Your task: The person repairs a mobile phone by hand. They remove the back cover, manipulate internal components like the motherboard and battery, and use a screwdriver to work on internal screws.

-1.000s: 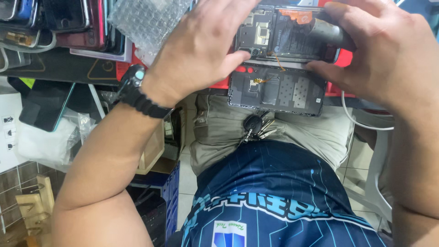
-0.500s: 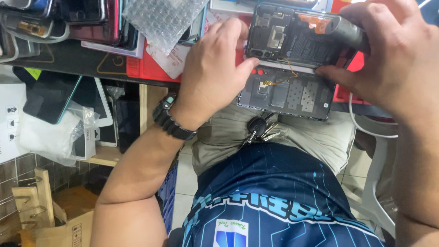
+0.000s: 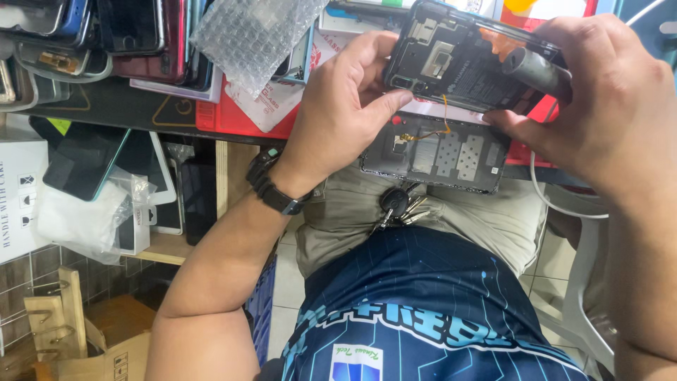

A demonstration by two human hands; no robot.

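Note:
An opened phone body [image 3: 458,60] with its circuit board and battery exposed is held above the bench edge between both hands. My left hand [image 3: 342,113] grips its left end, thumb under the lower corner. My right hand [image 3: 599,99] holds the right end together with a grey cylindrical tool handle [image 3: 539,70]. The phone's detached back cover [image 3: 437,152] hangs just below, joined to the body by a thin orange flex cable [image 3: 441,123]. A black watch [image 3: 271,185] is on my left wrist.
A sheet of bubble wrap [image 3: 250,35], red packets [image 3: 233,113] and a row of phones in cases [image 3: 92,32] lie on the dark bench. Tablets and a white bag [image 3: 77,212] sit on a wooden shelf below. Keys [image 3: 398,206] hang at my waist.
The view has tilted so the bench and phone sit lower in frame. My left hand slid from covering the phone to gripping its left end. The back cover now hangs clearly below.

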